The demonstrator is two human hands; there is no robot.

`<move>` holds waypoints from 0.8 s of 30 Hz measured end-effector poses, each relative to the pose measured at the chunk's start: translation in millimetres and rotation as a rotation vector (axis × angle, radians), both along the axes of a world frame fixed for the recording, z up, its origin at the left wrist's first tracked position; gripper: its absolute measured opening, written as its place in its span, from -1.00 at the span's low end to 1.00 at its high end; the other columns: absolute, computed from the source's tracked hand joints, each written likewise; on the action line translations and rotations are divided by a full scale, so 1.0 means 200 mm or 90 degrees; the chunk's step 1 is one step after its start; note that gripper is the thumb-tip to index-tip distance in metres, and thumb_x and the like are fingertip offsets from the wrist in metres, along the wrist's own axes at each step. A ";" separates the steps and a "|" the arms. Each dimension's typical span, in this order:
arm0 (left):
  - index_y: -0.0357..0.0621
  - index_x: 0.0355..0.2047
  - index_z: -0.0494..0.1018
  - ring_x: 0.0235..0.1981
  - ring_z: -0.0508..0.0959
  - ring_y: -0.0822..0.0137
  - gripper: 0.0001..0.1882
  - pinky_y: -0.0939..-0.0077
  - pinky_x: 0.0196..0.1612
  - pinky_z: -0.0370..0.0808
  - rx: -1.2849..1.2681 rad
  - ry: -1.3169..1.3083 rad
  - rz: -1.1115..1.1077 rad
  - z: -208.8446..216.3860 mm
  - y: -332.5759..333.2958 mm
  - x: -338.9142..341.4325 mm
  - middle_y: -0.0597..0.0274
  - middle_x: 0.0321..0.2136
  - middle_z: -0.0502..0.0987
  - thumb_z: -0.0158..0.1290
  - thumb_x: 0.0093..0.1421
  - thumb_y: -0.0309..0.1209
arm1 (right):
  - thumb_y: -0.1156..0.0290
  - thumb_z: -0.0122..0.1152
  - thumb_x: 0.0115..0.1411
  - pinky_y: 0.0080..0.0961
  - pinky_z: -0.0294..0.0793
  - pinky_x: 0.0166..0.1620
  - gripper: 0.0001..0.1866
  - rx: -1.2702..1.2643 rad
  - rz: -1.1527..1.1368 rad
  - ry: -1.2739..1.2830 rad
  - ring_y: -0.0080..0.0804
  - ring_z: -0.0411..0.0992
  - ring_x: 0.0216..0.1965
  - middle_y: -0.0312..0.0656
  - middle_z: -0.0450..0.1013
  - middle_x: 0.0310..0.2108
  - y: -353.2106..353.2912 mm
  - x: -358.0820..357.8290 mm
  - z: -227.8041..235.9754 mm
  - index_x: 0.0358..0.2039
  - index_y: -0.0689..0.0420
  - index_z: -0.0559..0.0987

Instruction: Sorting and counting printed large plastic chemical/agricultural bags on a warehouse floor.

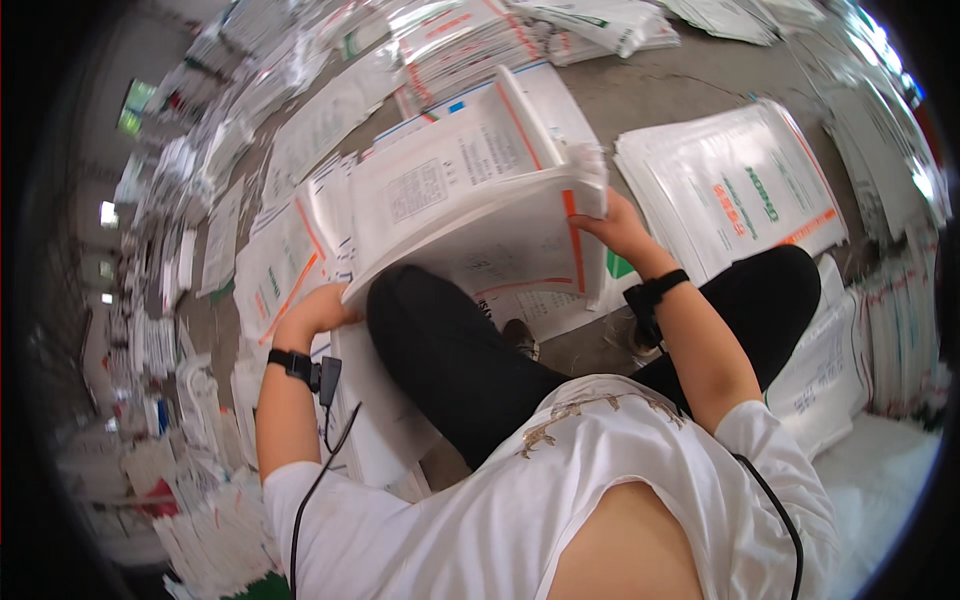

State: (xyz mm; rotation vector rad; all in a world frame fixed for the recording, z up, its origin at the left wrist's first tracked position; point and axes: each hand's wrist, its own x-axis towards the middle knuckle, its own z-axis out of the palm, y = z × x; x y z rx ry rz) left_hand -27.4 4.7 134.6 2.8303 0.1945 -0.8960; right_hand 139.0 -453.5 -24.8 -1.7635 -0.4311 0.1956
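Observation:
A thick, bent stack of flat white plastic sacks [440, 185] with orange stripes rises in front of my knees. My left hand [322, 310] is closed on its near left edge, with the fingers partly hidden. At the right end, my right hand [612, 228] grips the edge, its thumb on the near face and its other fingers out of sight. The near side of the stack curves over beside my left knee. More white sacks with orange bands [270, 275] lie just left of it.
To the right lies a neat pile of printed white sacks [735, 190]. Another tall pile [465, 50] stands at the far side. Several heaps line the left, and bundled sacks [890, 340] stand at the right. Grey concrete floor [700, 85] shows between piles.

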 end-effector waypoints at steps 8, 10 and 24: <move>-0.13 -0.14 0.57 -0.20 0.60 -0.10 -0.63 0.16 -0.13 0.50 0.171 -0.310 0.335 -0.16 -0.06 -0.74 -0.10 -0.26 0.62 0.23 0.09 -0.21 | 0.46 0.39 0.02 -0.36 0.45 0.05 -0.45 0.100 -0.004 0.049 -0.28 0.48 -0.04 -0.10 0.53 -0.09 0.04 0.00 -0.07 0.07 0.16 0.48; -0.14 -0.18 0.57 -0.23 0.59 -0.11 -0.65 0.11 -0.17 0.50 0.144 -0.322 0.331 -0.12 -0.14 -0.75 -0.10 -0.29 0.61 0.21 0.11 -0.18 | 0.49 0.36 0.03 -0.36 0.46 0.02 -0.50 0.029 0.003 0.121 -0.32 0.49 -0.07 -0.13 0.54 -0.13 0.03 0.01 -0.23 0.03 0.20 0.49; -0.03 -0.19 0.57 -0.25 0.57 -0.11 -0.73 0.09 -0.23 0.50 0.268 -0.458 0.243 -0.22 -0.01 -0.60 0.00 -0.30 0.60 0.22 0.10 -0.26 | 0.45 0.38 0.01 -0.27 0.41 0.07 -0.45 -0.198 0.072 0.016 -0.05 0.44 0.06 0.01 0.52 -0.04 -0.02 0.02 -0.51 0.07 0.14 0.48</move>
